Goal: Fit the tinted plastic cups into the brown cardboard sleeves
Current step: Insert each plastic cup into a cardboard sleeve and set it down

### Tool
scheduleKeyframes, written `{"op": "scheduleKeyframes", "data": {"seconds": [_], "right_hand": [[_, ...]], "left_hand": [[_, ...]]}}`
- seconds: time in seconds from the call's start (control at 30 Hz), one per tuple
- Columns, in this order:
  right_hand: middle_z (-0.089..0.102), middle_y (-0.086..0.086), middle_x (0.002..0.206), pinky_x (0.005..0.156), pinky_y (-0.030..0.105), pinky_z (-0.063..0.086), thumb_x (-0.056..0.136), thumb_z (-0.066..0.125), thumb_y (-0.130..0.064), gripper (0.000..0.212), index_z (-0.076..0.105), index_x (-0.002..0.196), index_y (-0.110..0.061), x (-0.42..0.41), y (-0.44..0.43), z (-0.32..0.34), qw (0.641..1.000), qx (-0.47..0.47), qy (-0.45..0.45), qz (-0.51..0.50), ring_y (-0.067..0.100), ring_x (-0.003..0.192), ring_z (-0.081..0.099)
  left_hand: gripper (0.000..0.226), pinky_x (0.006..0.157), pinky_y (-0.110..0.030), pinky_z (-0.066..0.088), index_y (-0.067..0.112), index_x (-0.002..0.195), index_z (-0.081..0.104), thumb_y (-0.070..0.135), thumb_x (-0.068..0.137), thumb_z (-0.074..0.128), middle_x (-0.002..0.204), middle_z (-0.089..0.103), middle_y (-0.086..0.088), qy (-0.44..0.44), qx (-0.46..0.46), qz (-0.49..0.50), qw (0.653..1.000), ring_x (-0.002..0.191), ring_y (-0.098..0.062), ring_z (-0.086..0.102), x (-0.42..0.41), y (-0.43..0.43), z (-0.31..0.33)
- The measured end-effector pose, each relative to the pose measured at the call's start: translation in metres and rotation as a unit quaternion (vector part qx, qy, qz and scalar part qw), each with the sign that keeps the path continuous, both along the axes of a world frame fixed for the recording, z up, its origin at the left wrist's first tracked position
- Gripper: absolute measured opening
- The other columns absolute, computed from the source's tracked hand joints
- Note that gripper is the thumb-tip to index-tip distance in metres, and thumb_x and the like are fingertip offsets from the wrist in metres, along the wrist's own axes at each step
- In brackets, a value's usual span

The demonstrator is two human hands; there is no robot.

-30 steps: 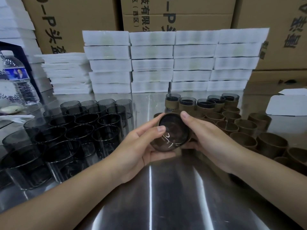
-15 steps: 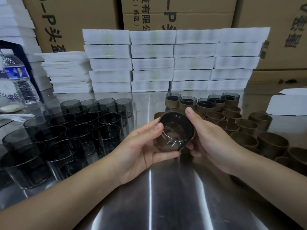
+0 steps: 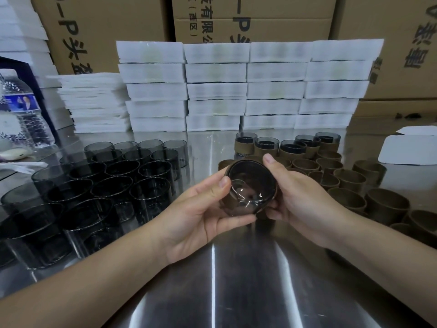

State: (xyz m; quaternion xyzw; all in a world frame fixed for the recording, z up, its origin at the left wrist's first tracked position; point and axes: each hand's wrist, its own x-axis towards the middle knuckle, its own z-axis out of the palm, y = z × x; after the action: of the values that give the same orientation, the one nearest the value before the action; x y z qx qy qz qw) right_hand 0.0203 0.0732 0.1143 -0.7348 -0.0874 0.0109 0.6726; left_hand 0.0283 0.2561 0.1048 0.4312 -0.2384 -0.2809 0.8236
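We hold one tinted cup (image 3: 250,185) between both hands, just above the steel table (image 3: 236,292), its open mouth tilted toward us. Our left hand (image 3: 201,214) grips it from the left, with the thumb pressed on the near-left rim and the fingers curled underneath. Our right hand (image 3: 300,204) wraps the right side, with the thumb tip on the far rim and the fingers curled round the cardboard sleeve (image 3: 276,189). That sleeve shows as a brown band round the cup's wall. How deep the cup sits in it we cannot tell.

To the left stands a tight cluster of bare tinted cups (image 3: 118,183), all upright. To the right lie the empty sleeves (image 3: 350,178), upright and loosely grouped. Beyond our hands, a far row of sleeved cups (image 3: 290,147) stands side by side. Behind them rise stacks of white foam trays (image 3: 246,86), with cardboard boxes (image 3: 248,20) at the back. A water bottle (image 3: 21,110) stands at the far left, and a flat white card (image 3: 411,150) lies at the far right.
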Motion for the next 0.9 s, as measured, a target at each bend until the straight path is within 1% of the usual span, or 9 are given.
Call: {"op": "scheduleKeyframes", "data": {"seconds": [0.07, 0.2, 0.33, 0.4, 0.47, 0.57, 0.67, 0.8, 0.9], "right_hand": [[0.039, -0.002, 0.054, 0.049, 0.022, 0.031, 0.083, 0.045, -0.062, 0.073, 0.058, 0.085, 0.01, 0.0009, -0.0011, -0.0004, 1.0, 0.0, 0.001, 0.003, 0.011, 0.05, 0.037], [0.038, -0.001, 0.055, 0.046, 0.02, 0.031, 0.075, 0.049, -0.061, 0.063, 0.064, 0.089, -0.002, 0.0005, -0.0006, 0.0022, 1.0, 0.022, -0.002, 0.014, 0.011, 0.051, 0.035], [0.036, 0.012, 0.066, 0.048, 0.021, 0.031, 0.077, 0.05, -0.057, 0.078, 0.057, 0.097, 0.018, 0.0006, -0.0012, 0.0041, 0.999, 0.022, -0.01, 0.03, 0.016, 0.056, 0.034], [0.041, 0.013, 0.082, 0.056, 0.025, 0.032, 0.077, 0.05, -0.057, 0.085, 0.049, 0.106, 0.023, 0.0016, -0.0013, 0.0041, 0.999, 0.019, -0.01, 0.03, 0.027, 0.066, 0.033], [0.042, 0.013, 0.092, 0.063, 0.029, 0.032, 0.083, 0.048, -0.054, 0.083, 0.045, 0.114, 0.023, 0.003, -0.002, 0.0027, 0.999, 0.025, -0.006, 0.032, 0.027, 0.077, 0.034], [0.04, 0.014, 0.089, 0.052, 0.021, 0.034, 0.096, 0.043, -0.045, 0.07, 0.048, 0.109, 0.024, 0.0042, -0.0023, 0.0013, 0.999, 0.03, -0.002, 0.023, 0.026, 0.068, 0.031], [0.04, 0.015, 0.09, 0.052, 0.02, 0.035, 0.09, 0.046, -0.048, 0.075, 0.047, 0.11, 0.024, 0.0036, -0.0022, 0.0019, 0.999, 0.043, 0.001, 0.026, 0.024, 0.068, 0.033], [0.041, 0.017, 0.095, 0.067, 0.029, 0.037, 0.081, 0.051, -0.05, 0.083, 0.043, 0.116, 0.025, 0.0043, -0.0038, 0.0014, 0.998, 0.057, 0.005, 0.036, 0.028, 0.082, 0.036], [0.04, 0.017, 0.093, 0.056, 0.019, 0.04, 0.082, 0.051, -0.047, 0.075, 0.052, 0.112, 0.021, 0.0039, -0.0029, 0.0022, 0.997, 0.069, 0.011, 0.042, 0.027, 0.076, 0.033]], "left_hand": [[0.067, 0.077, -0.033, 0.059, 0.009, 0.125, 0.064, 0.031, 0.066, 0.087, 0.122, 0.066, -0.02, 0.002, -0.002, -0.003, 1.0, 0.108, -0.032, 0.067, -0.0002, 0.0001, -0.0001], [0.069, 0.077, -0.034, 0.059, 0.006, 0.125, 0.063, 0.03, 0.065, 0.087, 0.124, 0.065, -0.021, 0.007, -0.006, -0.004, 1.0, 0.108, -0.033, 0.067, -0.0003, 0.0009, -0.0001], [0.063, 0.078, -0.033, 0.059, 0.01, 0.124, 0.065, 0.029, 0.067, 0.086, 0.121, 0.067, -0.017, -0.007, -0.008, -0.015, 1.0, 0.107, -0.03, 0.068, -0.0007, 0.0017, 0.0003], [0.063, 0.078, -0.033, 0.059, 0.011, 0.124, 0.064, 0.028, 0.068, 0.086, 0.121, 0.067, -0.017, -0.008, -0.009, -0.017, 1.0, 0.107, -0.03, 0.068, -0.0005, 0.002, -0.0002], [0.063, 0.078, -0.033, 0.059, 0.011, 0.125, 0.064, 0.028, 0.068, 0.086, 0.122, 0.067, -0.017, -0.008, -0.009, -0.018, 1.0, 0.108, -0.03, 0.067, 0.0001, 0.0022, -0.0006], [0.063, 0.08, -0.033, 0.058, 0.012, 0.127, 0.063, 0.028, 0.071, 0.084, 0.124, 0.066, -0.017, -0.017, -0.004, -0.024, 1.0, 0.111, -0.03, 0.066, 0.0009, 0.0028, -0.0008], [0.063, 0.081, -0.033, 0.058, 0.013, 0.129, 0.061, 0.028, 0.072, 0.083, 0.125, 0.065, -0.016, -0.019, -0.005, -0.03, 0.999, 0.112, -0.029, 0.065, 0.0014, 0.0035, -0.0017], [0.06, 0.082, -0.034, 0.058, 0.014, 0.129, 0.062, 0.026, 0.074, 0.082, 0.126, 0.065, -0.015, -0.022, -0.007, -0.039, 0.999, 0.113, -0.029, 0.065, 0.0017, 0.0041, -0.0025], [0.062, 0.082, -0.034, 0.058, 0.012, 0.131, 0.06, 0.025, 0.074, 0.082, 0.127, 0.064, -0.017, -0.016, -0.007, -0.041, 0.999, 0.112, -0.03, 0.065, 0.0017, 0.0045, -0.0023]]}}
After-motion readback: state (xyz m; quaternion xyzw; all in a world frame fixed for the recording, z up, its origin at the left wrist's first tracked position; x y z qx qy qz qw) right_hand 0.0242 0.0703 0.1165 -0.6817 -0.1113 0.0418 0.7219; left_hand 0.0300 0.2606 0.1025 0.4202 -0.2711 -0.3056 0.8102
